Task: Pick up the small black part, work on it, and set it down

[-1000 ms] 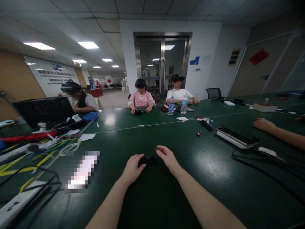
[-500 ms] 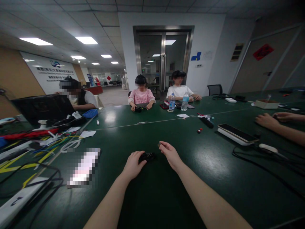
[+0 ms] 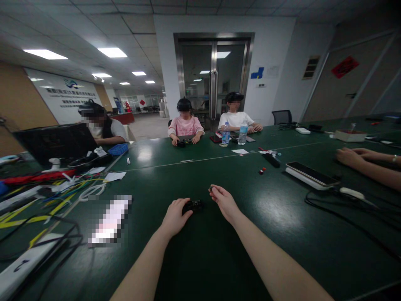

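Observation:
Fingers of my left hand (image 3: 175, 215) are closed around the left end of a small black object (image 3: 194, 205) that lies on the green table (image 3: 203, 259). Its top has small light details, but its kind is too dark and small to make out. To the right of it, my right hand (image 3: 224, 202) is raised just off the table, thumb and fingertips pinched together. Between those fingertips is a tiny dark round piece (image 3: 211, 188), apart from the black object. A phone-like slab with a blurred bright face (image 3: 111, 219) lies left of my left hand.
Cables, a white power strip (image 3: 31, 259) and a blue basket (image 3: 118, 149) crowd the left side. A dark-screened phone (image 3: 311, 173) on a white box and black cords lie at right. Two bottles (image 3: 243, 132) stand farther back. A co-worker's hands (image 3: 352, 156) rest at the right edge; other people sit opposite.
My hands hold nearly the same pose; the right fingertips have shifted very slightly with the small piece. The co-worker's hands at right have come closer together.

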Demonstrator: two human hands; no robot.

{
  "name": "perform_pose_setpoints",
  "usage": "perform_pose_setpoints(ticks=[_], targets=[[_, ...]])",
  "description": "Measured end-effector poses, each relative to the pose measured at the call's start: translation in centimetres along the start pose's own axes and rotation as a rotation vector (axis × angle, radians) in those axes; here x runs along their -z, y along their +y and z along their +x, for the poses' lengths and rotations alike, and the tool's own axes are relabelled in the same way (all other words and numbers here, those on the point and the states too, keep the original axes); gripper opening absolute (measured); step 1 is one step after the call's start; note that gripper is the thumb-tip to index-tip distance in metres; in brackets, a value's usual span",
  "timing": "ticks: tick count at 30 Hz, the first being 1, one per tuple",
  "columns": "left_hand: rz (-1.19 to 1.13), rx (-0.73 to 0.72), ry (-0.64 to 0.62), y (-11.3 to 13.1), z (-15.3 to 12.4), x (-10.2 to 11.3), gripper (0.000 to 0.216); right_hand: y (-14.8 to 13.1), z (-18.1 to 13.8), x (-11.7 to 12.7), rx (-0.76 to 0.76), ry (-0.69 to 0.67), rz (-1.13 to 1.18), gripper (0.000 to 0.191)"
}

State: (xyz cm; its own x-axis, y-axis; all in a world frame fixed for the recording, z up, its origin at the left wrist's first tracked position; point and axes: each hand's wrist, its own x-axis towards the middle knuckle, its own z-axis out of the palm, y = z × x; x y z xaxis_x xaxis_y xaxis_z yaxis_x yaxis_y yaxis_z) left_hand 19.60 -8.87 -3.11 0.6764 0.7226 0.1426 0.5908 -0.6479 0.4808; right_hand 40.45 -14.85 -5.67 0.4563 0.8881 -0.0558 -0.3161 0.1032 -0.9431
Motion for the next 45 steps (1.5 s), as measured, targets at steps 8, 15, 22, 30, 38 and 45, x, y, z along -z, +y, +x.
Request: perform_pose_setpoints(ticks=[8,15,22,30,38,45], targets=[[0.003,0.008,0.002,0.3,-0.2,0.2,0.043,-0.1,-0.2,-0.2,0.017,-0.009,-0.068,0.035],[0.010,0.005,0.011,0.3,-0.2,0.3,0.043,-1.0,-1.5,-1.2,0.101,-0.129,-0.270,0.036],[0.002,-0.027,0.028,-0.2,-0.2,0.0,0.043,-1.1,-2.2,-2.2,0.220,-0.243,-0.586,0.032],[0.015,-0.059,0.044,-0.6,0.0,-0.4,0.042,-1.1,-2.7,-2.8,0.354,-0.297,-0.856,0.027],[0.014,-0.075,0.066,-0.8,0.1,-0.7,0.041,-1.1,-3.2,-3.0,0.386,-0.376,-1.066,0.025],[0.011,-0.037,0.038,-0.3,-0.1,-0.3,0.043,-0.9,-3.2,-2.8,0.338,-0.362,-1.003,0.025]])
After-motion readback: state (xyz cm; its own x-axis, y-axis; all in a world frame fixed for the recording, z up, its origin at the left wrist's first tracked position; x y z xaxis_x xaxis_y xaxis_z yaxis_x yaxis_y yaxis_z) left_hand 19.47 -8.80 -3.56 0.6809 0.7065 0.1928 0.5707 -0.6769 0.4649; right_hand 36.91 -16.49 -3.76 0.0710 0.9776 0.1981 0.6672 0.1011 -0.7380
